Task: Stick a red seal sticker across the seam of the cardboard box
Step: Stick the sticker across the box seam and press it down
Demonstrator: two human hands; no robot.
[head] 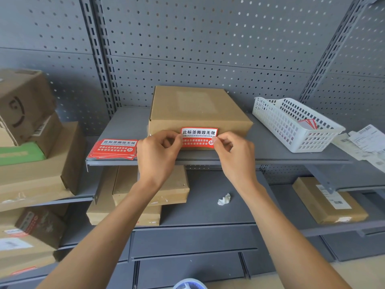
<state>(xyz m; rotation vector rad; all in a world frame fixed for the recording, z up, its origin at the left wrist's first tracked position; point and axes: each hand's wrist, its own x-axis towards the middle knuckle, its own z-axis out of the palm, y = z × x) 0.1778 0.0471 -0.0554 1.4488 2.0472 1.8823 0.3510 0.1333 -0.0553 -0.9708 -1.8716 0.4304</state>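
red seal sticker [199,137] held flat against near face of cardboard box [200,110] on shelf [260,151], at 12 o'clock from both hands. long axis 9-to-3. left hand [159,150] pinched on 9 end, right hand [233,152] on 3 end; both equally near. seam not discernible.

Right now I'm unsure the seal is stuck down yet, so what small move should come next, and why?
Probably press the red seal sticker flat onto the brown cardboard box. The left hand and right hand pinch its ends against the box's front face.
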